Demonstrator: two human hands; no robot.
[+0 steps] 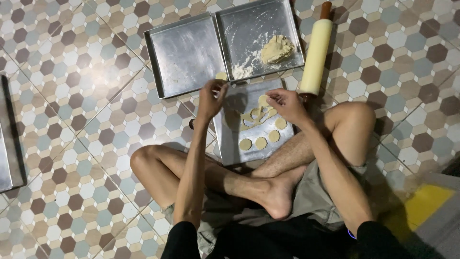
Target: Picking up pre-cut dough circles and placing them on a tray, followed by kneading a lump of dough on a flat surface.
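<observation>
Head view, looking down at a person sitting cross-legged on a hexagon-tiled floor [72,96]. Near tray [254,151] sits just ahead of the crossed legs, long axis running away from the body. On it: rolled dough sheet [251,116] with round holes cut out, across the tray's far half; cut discs [260,142] in a short row at the mid-right, toward the right edge. Both hands hover over the far half of that tray. Left hand [211,98] at the far-left corner, fingers pinched narrow on a small pale piece, probably a dough disc, lifted off the sheet. Right hand [287,104] at the far-right edge, fingers curled and touching the sheet's edge; can't tell if it grips anything. Sheet lies between the two hands, right hand a bit nearer to it; discs are body-side of the right hand. Beyond, two more trays side by side, touching: left tray [184,55] bare metal, right tray [261,19] floured, with a dough lump [277,49] near its right-near corner. Left hand is nearest the seam between them. Rolling pin [316,55], cream with brown handle, lies on the floor just right of the floured tray, axis pointing away from the body. Another metal tray [5,153] at the frame's left edge, cropped. No packages, labels or signs visible.
</observation>
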